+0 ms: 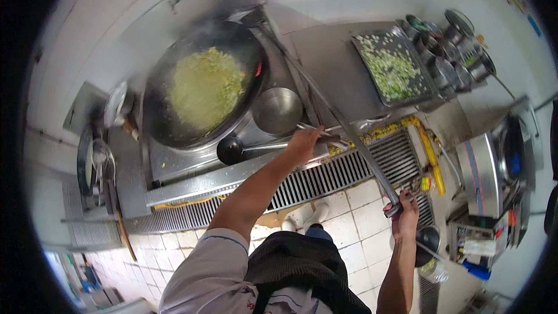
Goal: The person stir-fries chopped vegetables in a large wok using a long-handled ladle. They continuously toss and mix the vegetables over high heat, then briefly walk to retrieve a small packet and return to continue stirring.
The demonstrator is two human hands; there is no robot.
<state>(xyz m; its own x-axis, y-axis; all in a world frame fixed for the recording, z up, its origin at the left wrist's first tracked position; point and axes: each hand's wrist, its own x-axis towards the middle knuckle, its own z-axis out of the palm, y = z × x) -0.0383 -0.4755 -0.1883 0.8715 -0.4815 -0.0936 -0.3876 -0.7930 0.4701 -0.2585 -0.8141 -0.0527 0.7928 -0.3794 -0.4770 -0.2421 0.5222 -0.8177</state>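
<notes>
In front of me a large black wok holds chopped pale green food under rising steam. My left hand is closed around a metal handle at the stove's front edge; the handle appears to belong to the round metal pan beside the wok. A black-bowled ladle lies left of that hand, its shaft running toward my fingers. My right hand grips the near end of a long metal bar. The bar slants from the wok's back right corner over the counter; its far end is unclear.
A dark tray of chopped green-white pieces sits on the right counter, beside several metal containers. Floor grating runs along the stove. Yellow pipe bends down at the right. Ladles and strainers stand at the left.
</notes>
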